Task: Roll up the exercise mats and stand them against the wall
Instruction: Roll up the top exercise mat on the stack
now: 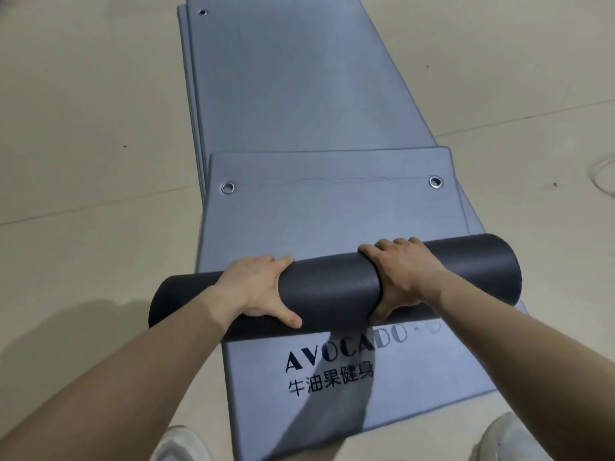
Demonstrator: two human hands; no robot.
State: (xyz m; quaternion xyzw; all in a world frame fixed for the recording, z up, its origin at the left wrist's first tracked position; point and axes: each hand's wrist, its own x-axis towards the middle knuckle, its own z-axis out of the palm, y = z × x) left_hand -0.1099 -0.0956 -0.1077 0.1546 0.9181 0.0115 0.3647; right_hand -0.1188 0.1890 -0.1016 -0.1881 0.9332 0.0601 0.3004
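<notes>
Two white shoes, the left shoe [178, 442] and the right shoe [512, 434], stand at the near end of a grey-blue exercise mat [416, 377] that lies flat on the beige floor [83, 128]. Printed on this mat, just beyond the shoes, is black lettering [329, 371] reading "AVOCADO" with Chinese characters beneath it. Beyond the lettering, a dark grey rolled mat [332, 287] lies crosswise on the flat mat, its ends reaching past both of that mat's side edges. Both bare forearms stretch out to the roll. The left hand [256, 287] is clasped over the roll's left part, fingers across the top and thumb on the near side. The right hand [402, 274] grips the roll's right part in the same way. Beyond the roll, the flat mat ends at an edge with two metal eyelets [228, 187]. More grey-blue mats [299, 78] are stacked beneath it and stretch away past that edge.
</notes>
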